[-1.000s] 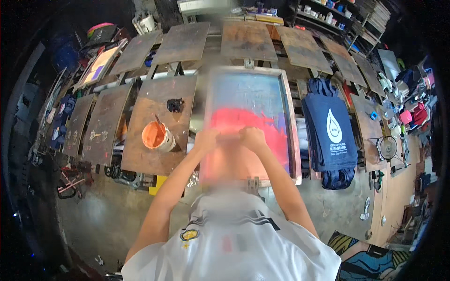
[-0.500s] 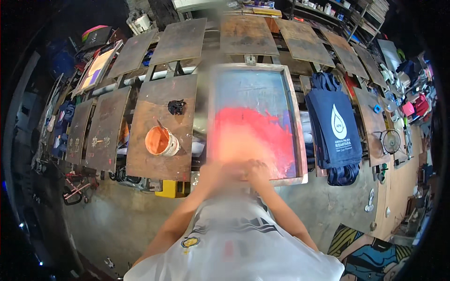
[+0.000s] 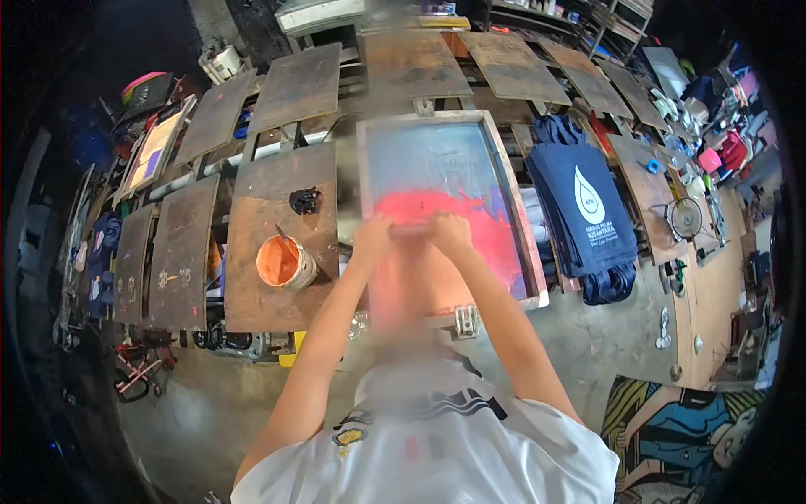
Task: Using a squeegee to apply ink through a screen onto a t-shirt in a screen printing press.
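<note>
A wood-framed printing screen [image 3: 512, 202] lies flat in front of me, its mesh smeared with red-orange ink [image 3: 470, 214]. My left hand [image 3: 372, 236] and my right hand [image 3: 449, 233] are side by side near the middle of the screen, both closed on a squeegee [image 3: 410, 228] whose bar shows between them. The squeegee's blade is hidden by my hands and a blurred patch below them. Both forearms reach up from the lower edge over my white shirt.
An orange ink bucket [image 3: 285, 262] with a stick stands on the brown board [image 3: 260, 294] to my left, near a black rag [image 3: 305, 201]. Navy bags with a white drop print [image 3: 583, 206] lie on the right. Several brown boards ring the press.
My hands with the squeegee were at the near end of the screen half a second ago and have moved away from me to its middle.
</note>
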`<action>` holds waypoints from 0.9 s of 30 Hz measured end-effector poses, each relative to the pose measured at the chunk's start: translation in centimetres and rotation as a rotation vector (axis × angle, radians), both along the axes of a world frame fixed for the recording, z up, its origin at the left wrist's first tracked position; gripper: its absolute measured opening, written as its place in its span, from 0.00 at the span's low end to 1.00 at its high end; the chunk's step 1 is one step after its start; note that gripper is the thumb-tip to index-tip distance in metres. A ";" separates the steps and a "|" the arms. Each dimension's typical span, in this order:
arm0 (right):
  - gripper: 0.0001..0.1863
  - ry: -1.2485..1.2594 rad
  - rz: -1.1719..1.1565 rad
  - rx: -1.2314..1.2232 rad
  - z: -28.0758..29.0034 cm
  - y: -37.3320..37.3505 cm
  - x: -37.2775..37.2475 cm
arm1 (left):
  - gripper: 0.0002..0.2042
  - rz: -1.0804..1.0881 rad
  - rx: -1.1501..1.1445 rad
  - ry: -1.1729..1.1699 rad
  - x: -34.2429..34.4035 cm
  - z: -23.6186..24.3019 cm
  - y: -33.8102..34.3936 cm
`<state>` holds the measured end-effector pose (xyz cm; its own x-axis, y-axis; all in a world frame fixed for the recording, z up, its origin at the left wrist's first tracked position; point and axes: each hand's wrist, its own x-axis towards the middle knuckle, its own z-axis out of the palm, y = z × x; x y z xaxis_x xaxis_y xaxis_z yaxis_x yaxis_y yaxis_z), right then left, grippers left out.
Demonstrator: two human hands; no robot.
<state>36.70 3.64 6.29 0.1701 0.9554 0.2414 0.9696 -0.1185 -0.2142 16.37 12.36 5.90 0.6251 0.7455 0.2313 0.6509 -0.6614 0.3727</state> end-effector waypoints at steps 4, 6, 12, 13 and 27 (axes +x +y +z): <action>0.06 0.087 -0.060 -0.110 -2.2 -1.3 -0.9 | 0.10 0.000 0.025 -0.032 -0.8 -2.5 -1.0; 0.06 0.094 0.043 -0.012 -2.9 -4.0 -1.3 | 0.10 -0.029 0.016 -0.018 -1.9 -2.9 -3.7; 0.04 0.126 0.168 -0.046 -0.7 -12.2 -4.0 | 0.21 0.000 -0.215 0.083 -4.7 4.7 -13.8; 0.04 0.126 0.167 -0.039 -0.7 -13.3 -4.4 | 0.21 -0.022 -0.235 0.115 -4.6 7.3 -15.2; 0.13 -0.021 0.271 -0.461 1.6 0.0 1.8 | 0.31 -0.068 -0.179 0.280 -1.1 0.3 -0.3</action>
<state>38.52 3.62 7.88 -0.0976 0.9721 -0.2133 0.9820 0.0592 -0.1795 15.29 12.02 6.25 0.6953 0.7134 -0.0870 0.7012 -0.6468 0.2999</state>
